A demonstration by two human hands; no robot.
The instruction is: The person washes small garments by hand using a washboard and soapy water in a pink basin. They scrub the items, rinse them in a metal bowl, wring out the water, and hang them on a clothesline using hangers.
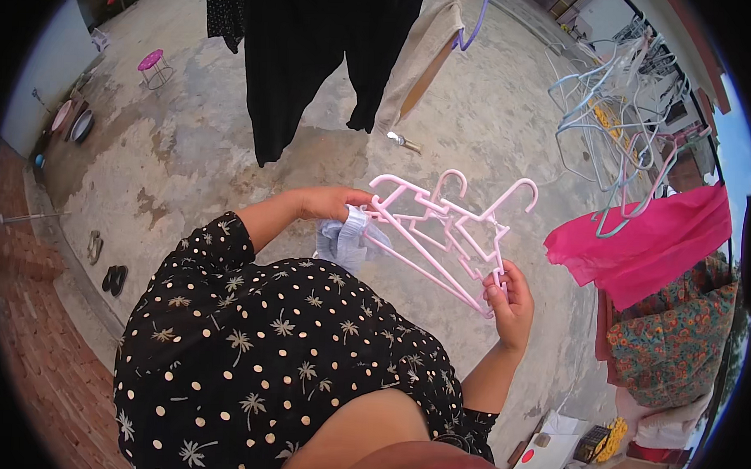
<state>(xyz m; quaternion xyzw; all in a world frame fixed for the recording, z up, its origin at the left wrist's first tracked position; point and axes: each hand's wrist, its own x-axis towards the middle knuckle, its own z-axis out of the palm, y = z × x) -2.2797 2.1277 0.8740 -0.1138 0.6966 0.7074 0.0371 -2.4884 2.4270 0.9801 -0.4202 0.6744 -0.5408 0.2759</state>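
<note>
Several pink plastic clothes hangers (pixel 412 236) are held together in front of my chest, their hooks pointing away from me. My left hand (pixel 336 203) grips their left end along with a light blue, ruffled cloth item (pixel 350 237), which hangs below the fingers and partly covers one hanger. My right hand (pixel 511 301) pinches the right ends of the hangers between thumb and fingers. How many hangers there are is hard to tell where they overlap.
Black trousers (pixel 307 58) and a beige garment (pixel 419 62) hang ahead. Clustered hangers (pixel 603 112), a pink cloth (pixel 648 244) and a floral cloth (pixel 669 338) hang at right. A pink-topped stool (pixel 151 60), basins (pixel 81 125) and black shoes (pixel 114 280) stand on the concrete at left.
</note>
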